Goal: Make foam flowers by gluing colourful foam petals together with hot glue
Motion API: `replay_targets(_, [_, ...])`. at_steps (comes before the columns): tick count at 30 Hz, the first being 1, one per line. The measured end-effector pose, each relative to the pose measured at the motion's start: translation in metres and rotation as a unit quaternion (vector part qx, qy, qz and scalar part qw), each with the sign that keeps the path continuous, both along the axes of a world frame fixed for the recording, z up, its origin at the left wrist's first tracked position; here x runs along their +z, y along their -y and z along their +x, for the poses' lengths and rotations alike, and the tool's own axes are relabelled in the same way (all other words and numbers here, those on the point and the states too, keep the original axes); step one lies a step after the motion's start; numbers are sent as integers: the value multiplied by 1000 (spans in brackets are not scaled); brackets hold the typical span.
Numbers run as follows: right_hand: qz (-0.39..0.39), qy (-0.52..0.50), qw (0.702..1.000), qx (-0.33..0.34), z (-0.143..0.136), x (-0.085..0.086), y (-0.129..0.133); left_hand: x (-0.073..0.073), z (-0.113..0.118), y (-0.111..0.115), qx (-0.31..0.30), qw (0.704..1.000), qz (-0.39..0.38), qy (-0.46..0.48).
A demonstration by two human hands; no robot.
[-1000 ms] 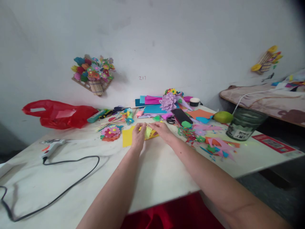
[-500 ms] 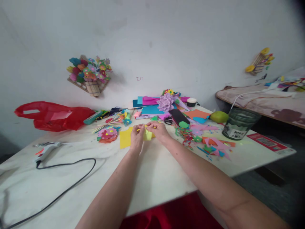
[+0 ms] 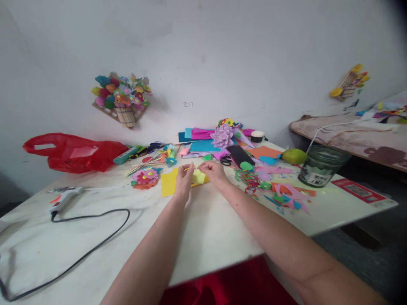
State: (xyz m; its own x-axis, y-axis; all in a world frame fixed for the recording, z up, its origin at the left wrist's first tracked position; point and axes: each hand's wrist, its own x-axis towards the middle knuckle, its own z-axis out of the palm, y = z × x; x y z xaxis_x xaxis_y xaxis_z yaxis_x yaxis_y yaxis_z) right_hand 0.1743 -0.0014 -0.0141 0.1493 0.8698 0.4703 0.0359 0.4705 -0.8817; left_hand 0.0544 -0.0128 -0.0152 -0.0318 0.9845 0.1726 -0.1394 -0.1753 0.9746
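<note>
My left hand (image 3: pixel 183 180) is closed in a pinch over the yellow sheets, with a sliver of yellow at its fingertips. Facing it, my right hand (image 3: pixel 215 173) is also pinched, its fingertips a short way from the left ones. What each pinch holds is too small to make out. Between and below the hands shows a pale yellow piece (image 3: pixel 198 177), on or just above the deeper yellow sheet (image 3: pixel 168 183). Left of these is a layered pink and orange flower (image 3: pixel 145 177).
A glue gun (image 3: pixel 66 200) with a looping black cord lies at left, before a red plastic bag (image 3: pixel 85 156). Right of my hands are scissors (image 3: pixel 226 160), a dark phone (image 3: pixel 240 157), colourful scraps (image 3: pixel 289 195), a green fruit (image 3: pixel 294 156) and a dark green cup (image 3: pixel 322 167).
My fingertips have drawn slightly apart; the right hand has shifted a little to the right. The whole view has shifted slightly. Other objects look unmoved.
</note>
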Motion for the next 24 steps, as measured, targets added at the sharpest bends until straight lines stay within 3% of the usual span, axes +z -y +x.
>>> replay_targets(3, [-27,-49,998,6,4,3,1,1,-4,3,-132,991,-24,8])
replay_targets(5, [-43,-61,997,19,6,5,3,-2,-5,2,-171,985,-13,-2])
replay_targets(12, [-109,-85,987,83,7,10,6,-6,-5,-2,-187,982,11,-36])
replay_targets(24, [-59,-47,997,33,7,11,5,-1,-1,4,-186,980,32,-64])
